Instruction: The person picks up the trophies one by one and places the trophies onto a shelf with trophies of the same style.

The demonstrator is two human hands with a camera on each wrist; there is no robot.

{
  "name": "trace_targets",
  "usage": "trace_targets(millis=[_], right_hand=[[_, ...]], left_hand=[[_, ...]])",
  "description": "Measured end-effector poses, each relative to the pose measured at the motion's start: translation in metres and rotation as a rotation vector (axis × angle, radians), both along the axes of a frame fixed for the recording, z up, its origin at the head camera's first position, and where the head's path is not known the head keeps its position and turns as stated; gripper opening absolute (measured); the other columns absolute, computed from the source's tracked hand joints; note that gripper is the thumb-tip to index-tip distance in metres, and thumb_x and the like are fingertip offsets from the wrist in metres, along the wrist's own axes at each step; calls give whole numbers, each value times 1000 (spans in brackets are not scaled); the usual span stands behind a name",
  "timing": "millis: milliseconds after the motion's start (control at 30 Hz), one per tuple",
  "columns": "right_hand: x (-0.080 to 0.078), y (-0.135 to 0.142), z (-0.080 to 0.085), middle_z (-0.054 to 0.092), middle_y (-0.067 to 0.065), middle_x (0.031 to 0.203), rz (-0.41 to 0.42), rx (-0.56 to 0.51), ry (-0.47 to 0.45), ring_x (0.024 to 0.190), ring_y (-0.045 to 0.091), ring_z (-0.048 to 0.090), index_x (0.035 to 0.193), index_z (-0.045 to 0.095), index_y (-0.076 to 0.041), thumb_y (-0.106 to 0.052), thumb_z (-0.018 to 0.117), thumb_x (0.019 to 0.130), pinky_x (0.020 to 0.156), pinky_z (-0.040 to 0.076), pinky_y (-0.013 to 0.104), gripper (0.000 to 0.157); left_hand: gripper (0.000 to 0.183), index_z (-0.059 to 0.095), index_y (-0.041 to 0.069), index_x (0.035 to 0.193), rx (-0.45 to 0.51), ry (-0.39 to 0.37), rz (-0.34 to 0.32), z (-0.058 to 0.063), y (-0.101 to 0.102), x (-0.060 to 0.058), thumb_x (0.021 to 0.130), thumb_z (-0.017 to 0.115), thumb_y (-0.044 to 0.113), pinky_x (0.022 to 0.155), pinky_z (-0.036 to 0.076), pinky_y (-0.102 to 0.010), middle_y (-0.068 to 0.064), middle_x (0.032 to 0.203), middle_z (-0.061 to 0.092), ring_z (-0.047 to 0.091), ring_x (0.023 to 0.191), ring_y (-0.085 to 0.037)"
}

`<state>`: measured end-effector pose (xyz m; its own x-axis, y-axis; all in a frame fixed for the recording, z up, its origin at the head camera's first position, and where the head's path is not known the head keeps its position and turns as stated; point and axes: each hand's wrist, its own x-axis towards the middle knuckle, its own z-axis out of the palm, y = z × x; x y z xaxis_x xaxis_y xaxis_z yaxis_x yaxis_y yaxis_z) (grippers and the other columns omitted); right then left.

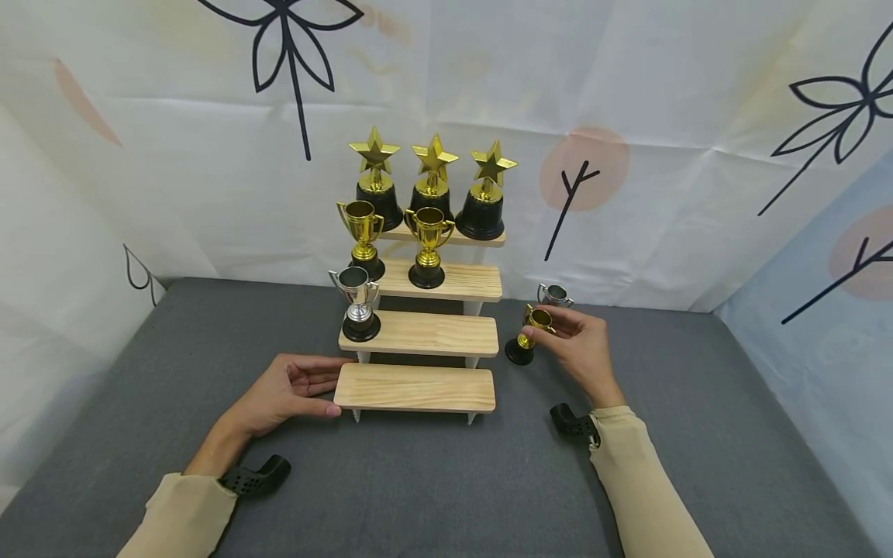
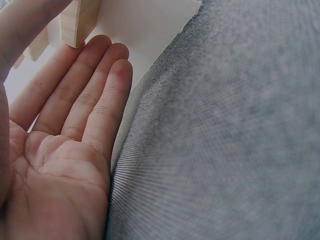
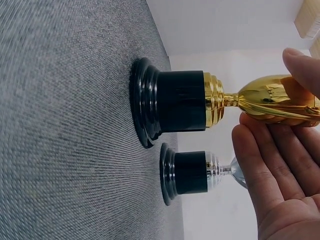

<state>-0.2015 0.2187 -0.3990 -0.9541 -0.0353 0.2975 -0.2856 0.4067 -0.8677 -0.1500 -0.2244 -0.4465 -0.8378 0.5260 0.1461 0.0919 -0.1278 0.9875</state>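
Observation:
My right hand [image 1: 577, 345] pinches a small gold trophy cup [image 1: 539, 320] by its bowl, to the right of a stepped wooden stand [image 1: 415, 387]. The cup is upright, its black base [image 3: 180, 100] at or very near the grey cloth. Just behind it stands a silver trophy cup [image 1: 556, 294], partly hidden by the hand. At the stand's left end, my left hand [image 1: 282, 395] has its fingers extended beside the lowest board, fingertips and thumb touching or nearly touching it. The left wrist view shows the palm holding nothing.
Three gold star trophies [image 1: 432, 167] line the stand's top step. Two gold cups [image 1: 429, 229] occupy the step below, and a silver cup [image 1: 357, 291] sits at the left of the third. A patterned cloth backdrop [image 1: 663, 194] rises behind the grey tabletop [image 1: 418, 496].

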Motion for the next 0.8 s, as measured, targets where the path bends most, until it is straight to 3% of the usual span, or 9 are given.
trace_targets(millis=[400, 800], right_hand=[[0, -1, 2, 71, 20, 116, 6, -27, 4, 99, -1, 67, 123, 70, 4, -13, 85, 84, 89, 56, 15, 45], [5, -7, 17, 70, 21, 119, -3, -105, 44, 107, 6, 68, 124, 70, 5, -8, 84, 85, 91, 56, 18, 44]], left_hand=[[72, 42, -26, 137, -2, -1, 0, -1, -1, 0, 77, 80, -14, 98, 55, -36, -11, 134, 65, 63, 121, -20], [73, 41, -26, 137, -16, 1, 9, 1, 0, 0, 77, 81, -13, 98, 55, -35, -8, 133, 66, 64, 120, -19]])
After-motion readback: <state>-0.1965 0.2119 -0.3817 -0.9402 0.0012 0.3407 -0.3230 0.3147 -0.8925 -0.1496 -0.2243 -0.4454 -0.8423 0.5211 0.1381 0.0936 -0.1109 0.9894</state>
